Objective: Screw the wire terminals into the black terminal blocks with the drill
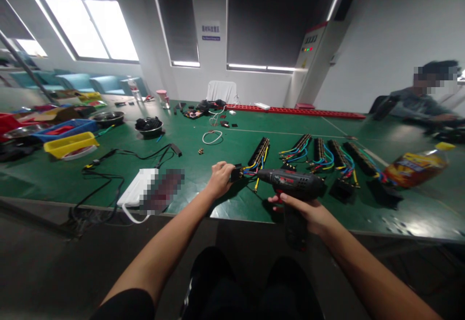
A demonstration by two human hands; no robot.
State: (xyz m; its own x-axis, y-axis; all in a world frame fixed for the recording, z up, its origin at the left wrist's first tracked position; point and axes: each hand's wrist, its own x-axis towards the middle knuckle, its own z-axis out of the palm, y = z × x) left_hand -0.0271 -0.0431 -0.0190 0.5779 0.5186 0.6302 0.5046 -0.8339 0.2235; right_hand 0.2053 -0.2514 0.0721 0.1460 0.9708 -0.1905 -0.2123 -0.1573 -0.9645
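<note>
My right hand (308, 211) is wrapped round the grip of a black and red cordless drill (294, 182), whose nose points left. Its tip is close to a small black block (237, 172) that my left hand (220, 180) grips at the table's front. Yellow, blue and red wires (250, 169) run from that block to a long black terminal strip (259, 151) with brass-coloured contacts. Whether the drill's tip touches the block, I cannot tell. Right of the drill lie several similar wired strips (337, 155), some with black blocks at their near ends.
On the left are a white box (136, 187), black cables (109, 177), a yellow tray (70, 144), a blue tray (67, 129) and a metal bowl (148, 127) of black parts. A bottle of orange liquid (416, 167) lies at right. Another person (423, 92) sits far right.
</note>
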